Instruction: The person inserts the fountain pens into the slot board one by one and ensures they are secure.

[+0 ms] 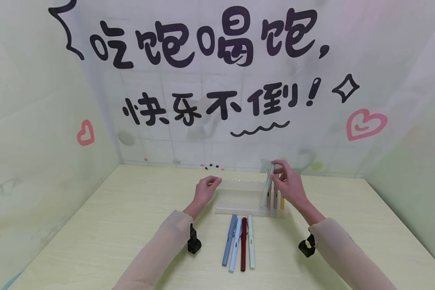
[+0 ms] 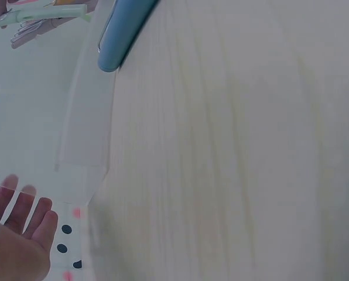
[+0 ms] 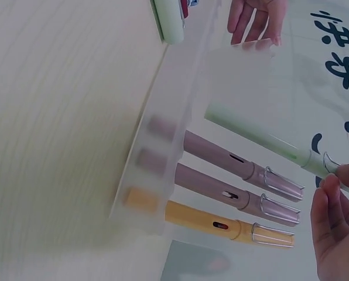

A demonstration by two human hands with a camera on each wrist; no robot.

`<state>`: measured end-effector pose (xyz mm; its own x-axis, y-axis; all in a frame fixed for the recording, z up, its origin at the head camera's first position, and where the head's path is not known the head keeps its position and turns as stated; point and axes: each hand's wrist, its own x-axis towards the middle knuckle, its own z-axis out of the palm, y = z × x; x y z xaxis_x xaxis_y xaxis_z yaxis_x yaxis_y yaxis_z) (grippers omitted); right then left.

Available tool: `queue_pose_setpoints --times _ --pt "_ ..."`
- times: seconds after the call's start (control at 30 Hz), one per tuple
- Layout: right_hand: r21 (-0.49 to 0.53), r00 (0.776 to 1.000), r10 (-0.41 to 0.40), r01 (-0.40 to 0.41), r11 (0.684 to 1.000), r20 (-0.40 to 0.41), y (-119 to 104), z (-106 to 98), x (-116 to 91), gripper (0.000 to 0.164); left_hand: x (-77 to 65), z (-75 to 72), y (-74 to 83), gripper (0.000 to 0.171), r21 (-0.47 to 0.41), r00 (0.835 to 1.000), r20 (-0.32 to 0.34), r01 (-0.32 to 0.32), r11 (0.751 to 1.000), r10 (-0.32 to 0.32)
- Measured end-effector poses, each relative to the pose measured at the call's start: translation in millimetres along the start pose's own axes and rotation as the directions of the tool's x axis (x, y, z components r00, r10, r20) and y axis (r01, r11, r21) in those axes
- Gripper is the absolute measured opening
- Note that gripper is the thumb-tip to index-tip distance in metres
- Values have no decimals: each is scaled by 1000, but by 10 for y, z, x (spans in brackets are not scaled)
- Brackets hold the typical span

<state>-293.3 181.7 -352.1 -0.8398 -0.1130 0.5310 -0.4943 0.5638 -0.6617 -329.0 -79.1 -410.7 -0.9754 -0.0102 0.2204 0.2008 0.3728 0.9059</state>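
Observation:
A frosted clear pen stand (image 1: 239, 210) stands on the table. My left hand (image 1: 205, 190) pinches its upper left corner, with fingers behind the panel. In my right hand (image 1: 293, 183), thumb and fingers pinch a pale green fountain pen (image 3: 256, 138) by its cap end, near the clip. That pen slants across the stand's back panel, its lower end above the front ledge in the right wrist view. Beside it, a mauve pen (image 3: 214, 153), a second mauve pen (image 3: 209, 186) and a yellow pen (image 3: 192, 218) lean in the stand, their lower ends behind the frosted ledge.
In front of the stand lie a blue pen (image 1: 229, 241), a light blue pen (image 1: 235, 246), a dark red pen (image 1: 243, 245) and another pale green pen (image 1: 251, 243), side by side. A printed backdrop (image 1: 188, 149) rises behind the wooden table (image 1: 130, 225).

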Motion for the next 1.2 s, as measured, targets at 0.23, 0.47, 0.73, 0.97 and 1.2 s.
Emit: queue_pose_setpoints --times 0.23,0.47,0.73,0.97,1.2 --pt "-52 997 -62 59 997 -49 70 78 -15 33 0 -2 11 29 6 1000 -10 6 1000 -6" --pt "-61 995 -100 98 993 -28 133 149 -52 33 -1 -1 4 29 6 1000 -10 10 1000 -10" --pt "-55 994 -105 107 993 29 129 159 -59 32 -5 -2 -6 29 8 1000 -4 -7 1000 7" --pt "-49 993 -91 95 994 74 128 146 -20 31 -6 -2 -5 29 4 1000 -5 -16 1000 16" --pt "-57 991 -76 82 995 111 134 148 -13 32 -3 2 8 28 0 1000 -6 10 1000 -10"
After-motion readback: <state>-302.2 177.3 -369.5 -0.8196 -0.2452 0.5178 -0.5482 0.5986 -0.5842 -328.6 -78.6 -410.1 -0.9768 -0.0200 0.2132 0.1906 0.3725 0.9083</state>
